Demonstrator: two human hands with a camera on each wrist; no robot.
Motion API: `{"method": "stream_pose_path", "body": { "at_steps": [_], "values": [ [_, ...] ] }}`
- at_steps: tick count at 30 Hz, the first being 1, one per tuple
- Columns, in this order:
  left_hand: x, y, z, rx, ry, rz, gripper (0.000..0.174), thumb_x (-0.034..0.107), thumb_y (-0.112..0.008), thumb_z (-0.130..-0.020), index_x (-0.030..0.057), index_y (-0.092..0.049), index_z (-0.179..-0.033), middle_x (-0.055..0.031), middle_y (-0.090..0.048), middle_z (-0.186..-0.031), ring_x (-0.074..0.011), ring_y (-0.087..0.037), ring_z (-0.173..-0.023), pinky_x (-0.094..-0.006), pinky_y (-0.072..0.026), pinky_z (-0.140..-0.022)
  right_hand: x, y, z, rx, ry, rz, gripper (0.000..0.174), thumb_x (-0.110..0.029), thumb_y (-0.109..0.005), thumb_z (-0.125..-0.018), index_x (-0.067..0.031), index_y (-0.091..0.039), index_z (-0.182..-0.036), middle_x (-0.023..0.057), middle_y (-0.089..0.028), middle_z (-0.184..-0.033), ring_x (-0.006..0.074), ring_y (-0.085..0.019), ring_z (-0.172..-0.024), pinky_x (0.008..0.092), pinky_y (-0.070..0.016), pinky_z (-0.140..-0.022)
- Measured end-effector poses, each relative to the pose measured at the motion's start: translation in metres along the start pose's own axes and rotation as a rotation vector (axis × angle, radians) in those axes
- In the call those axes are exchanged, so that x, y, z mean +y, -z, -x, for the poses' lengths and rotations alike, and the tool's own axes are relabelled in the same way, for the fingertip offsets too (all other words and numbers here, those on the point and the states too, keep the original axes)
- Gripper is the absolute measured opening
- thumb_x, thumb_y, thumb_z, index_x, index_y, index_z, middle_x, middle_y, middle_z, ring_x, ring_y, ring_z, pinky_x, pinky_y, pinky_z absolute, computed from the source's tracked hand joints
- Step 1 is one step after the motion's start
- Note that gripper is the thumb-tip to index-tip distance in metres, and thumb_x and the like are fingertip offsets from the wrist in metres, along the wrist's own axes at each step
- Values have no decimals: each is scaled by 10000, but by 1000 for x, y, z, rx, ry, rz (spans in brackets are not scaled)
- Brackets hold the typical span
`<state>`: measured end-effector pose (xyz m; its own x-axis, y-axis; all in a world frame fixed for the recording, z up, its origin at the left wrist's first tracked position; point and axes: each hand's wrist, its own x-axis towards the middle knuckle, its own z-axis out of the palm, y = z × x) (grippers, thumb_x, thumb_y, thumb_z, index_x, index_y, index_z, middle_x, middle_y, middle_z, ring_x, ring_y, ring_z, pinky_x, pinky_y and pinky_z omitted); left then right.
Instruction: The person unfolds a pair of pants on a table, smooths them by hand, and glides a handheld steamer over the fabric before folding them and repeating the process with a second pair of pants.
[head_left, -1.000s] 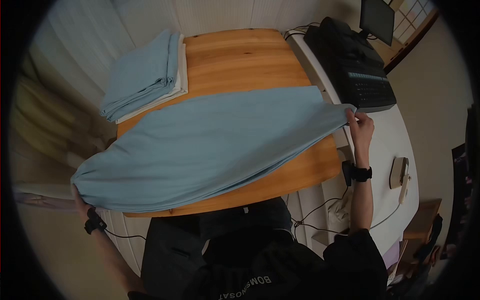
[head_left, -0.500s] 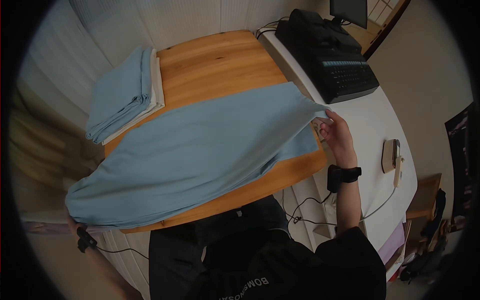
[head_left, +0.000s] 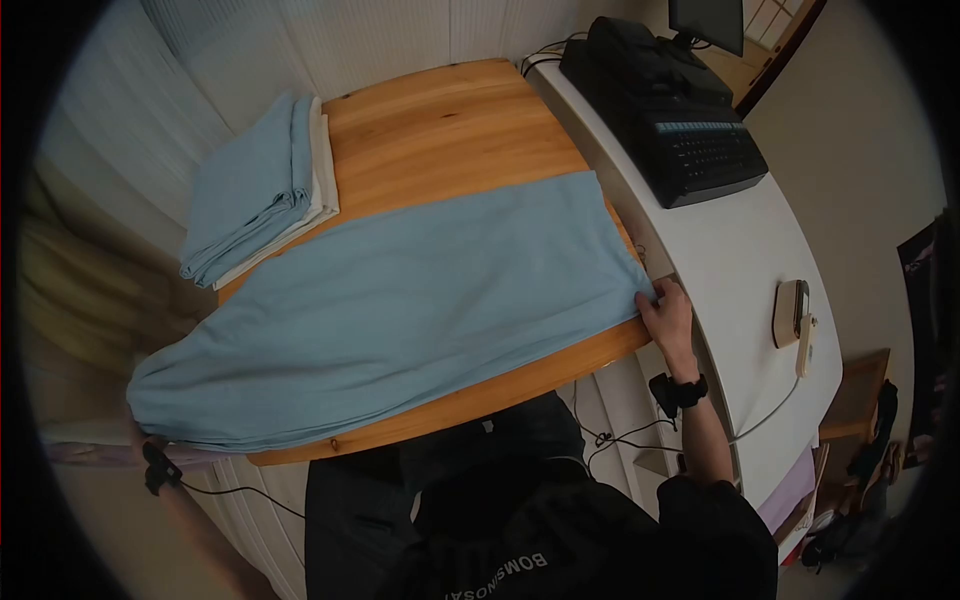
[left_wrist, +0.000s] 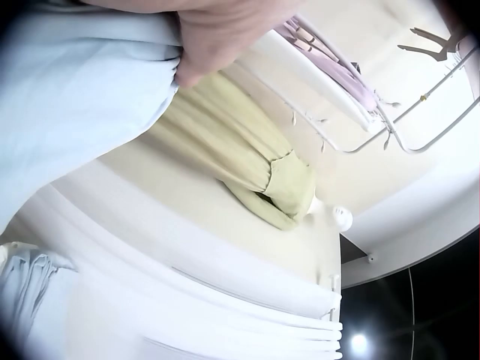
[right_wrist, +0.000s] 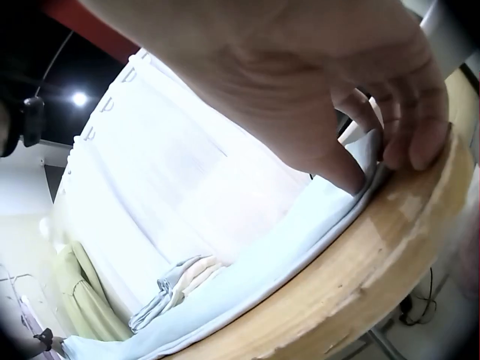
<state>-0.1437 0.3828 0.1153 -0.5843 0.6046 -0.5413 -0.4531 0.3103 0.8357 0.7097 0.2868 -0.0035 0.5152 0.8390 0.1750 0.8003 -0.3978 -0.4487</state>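
A light blue cloth (head_left: pixel 430 300), folded in layers with a few soft creases, stretches across the wooden table (head_left: pixel 450 125). Its near right corner is pinched between thumb and fingers of my right hand (head_left: pixel 668 318), down at the table's right edge. In the right wrist view, the right hand (right_wrist: pixel 322 90) holds the layered edge close over the wood. At the far left end, my left hand (head_left: pixel 140 428) is mostly hidden by the cloth. The left wrist view shows the left hand (left_wrist: pixel 225 34) gripping the gathered cloth edge, which hangs past the table.
A stack of folded blue and cream cloths (head_left: pixel 255 190) lies at the table's back left. To the right, a white desk (head_left: pixel 740 260) bears a black machine with keys (head_left: pixel 690 140) and a small beige box (head_left: pixel 790 312). Pale curtains (head_left: pixel 150 110) hang at the left; wrist cables (head_left: pixel 610 438) dangle below.
My right hand has drawn the cloth's right corner down and toward me, laying that end flat along the table edge. The left hand keeps its hold at the left end.
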Motion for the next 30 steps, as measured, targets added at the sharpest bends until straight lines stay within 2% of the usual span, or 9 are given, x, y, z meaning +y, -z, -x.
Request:
{"method": "stream_pose_path", "body": {
  "at_steps": [7, 11, 13, 17, 20, 22, 26, 28, 30],
  "values": [
    [-13, 121, -103, -193, -185, -25, 698, 434, -602, -953, 47, -410, -1502, -97, -471, -1499, -268, -480, -1349, -394, -356, -1137, -3, 12, -7, -287, -57, 206, 465, -356, -750, -838, -33, -658, -1160, 176, -697, -1016, 381, -674, -927, 472, -551, -801],
    [-36, 123, -86, -226, -42, 106, 675, 562, -545, -970, 91, -483, -1450, -85, -548, -1433, -268, -564, -1265, -379, -493, -1006, -11, 27, -11, -205, 130, 209, 395, -280, -743, -861, -7, -654, -1132, 164, -701, -922, 311, -704, -808, 419, -573, -702],
    [-38, 133, -82, -207, -29, 89, 661, 560, -545, -970, 92, -501, -1434, -83, -564, -1413, -260, -577, -1243, -375, -505, -983, -35, 45, -24, -582, -252, -202, 259, -173, -735, -870, -3, -647, -1045, 105, -684, -820, 194, -687, -662, 314, -566, -587],
    [-49, 156, -92, -29, -33, 22, 573, 458, -578, -986, 32, -548, -1368, -115, -604, -1348, -262, -577, -1230, -394, -455, -1054, -28, 57, -40, -585, -289, -601, 111, -75, -698, -890, -28, -627, -961, 44, -653, -781, 88, -632, -588, 204, -529, -525],
    [-50, 143, -93, -158, -203, 51, 653, 554, -635, -915, 93, -548, -1370, -56, -634, -1298, -219, -636, -1103, -341, -506, -951, -29, 76, -90, -539, -395, -1235, 67, -63, -684, -912, -54, -619, -925, 8, -632, -800, 60, -571, -585, 179, -552, -561],
    [-25, 140, -116, -385, -286, 49, 539, 370, -653, -950, 91, -531, -1395, -73, -615, -1312, -222, -606, -1157, -344, -479, -1011, -40, 84, -144, -443, -362, -1466, 57, -58, -666, -935, -29, -618, -948, 6, -612, -818, 52, -546, -613, 180, -571, -600],
    [62, 142, -162, -346, -563, -23, 484, -3, -567, -969, 78, -493, -1441, -89, -601, -1328, -178, -581, -1198, -299, -454, -1054, -110, 144, -247, -268, -166, -1586, 109, -53, -658, -955, 33, -634, -1017, 22, -585, -823, 77, -557, -674, 182, -587, -700],
    [84, 121, -141, -768, -375, 213, 598, -172, -432, -900, 52, -465, -1453, -131, -574, -1378, -209, -567, -1235, -338, -422, -1090, -114, 158, -269, -259, -89, -1637, 128, -50, -665, -952, 46, -639, -1033, 23, -575, -815, 81, -557, -682, 186, -589, -734],
    [104, 91, -101, -472, -447, 311, 479, -33, -493, -960, 46, -495, -1432, -116, -590, -1361, -207, -574, -1231, -317, -446, -1071, -121, 170, -271, -203, 55, -1627, 139, -33, -651, -957, 70, -630, -1048, 28, -557, -794, 90, -554, -695, 197, -586, -807]
  ]
}}
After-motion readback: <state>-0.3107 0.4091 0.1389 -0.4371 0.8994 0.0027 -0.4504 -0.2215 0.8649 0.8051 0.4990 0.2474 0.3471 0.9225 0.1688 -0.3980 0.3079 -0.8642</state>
